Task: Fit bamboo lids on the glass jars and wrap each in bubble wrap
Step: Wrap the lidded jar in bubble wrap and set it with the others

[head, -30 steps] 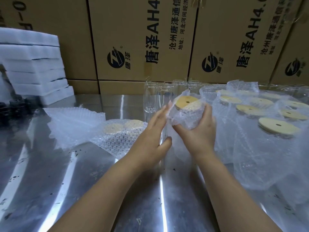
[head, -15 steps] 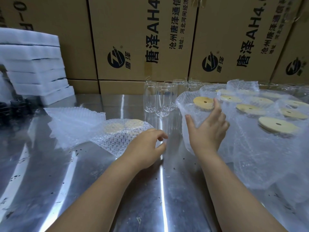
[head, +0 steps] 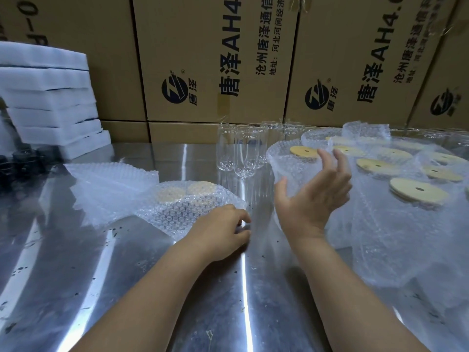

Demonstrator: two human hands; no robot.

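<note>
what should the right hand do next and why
Probably reach for the nearest bare jar. The right hand is open and empty, the wrapped jar beside it stands on its own, and the left hand is at the edge of a wrap sheet.

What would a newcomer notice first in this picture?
The open right hand is raised mid-table, before a bubble-wrapped jar with a bamboo lid. More wrapped, lidded jars crowd the right side, while bare glass jars stand at the centre back. Printed cardboard boxes form the back wall.
</note>
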